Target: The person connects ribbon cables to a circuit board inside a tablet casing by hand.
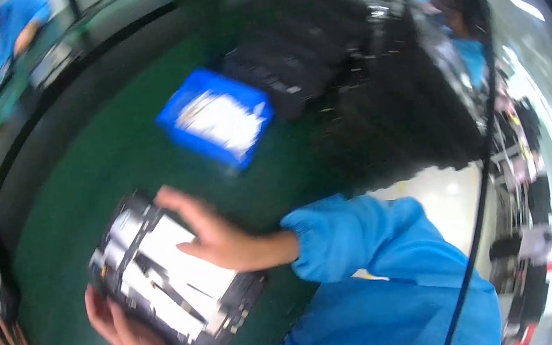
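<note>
I see a flat black-and-white panel (170,272) lying tilted on the green table (91,163). My right hand (218,240) rests spread and flat on the panel's upper right side. My left hand (125,328) curls its fingers around the panel's lower left edge. A blue bin (215,117) sits well beyond the panel.

flat black-framed device with pale glossy panels (170,275) | dark green smooth mat (111,153), faint sheen, beneath device | blue plastic bin (215,117) beyond device, matt
</note>
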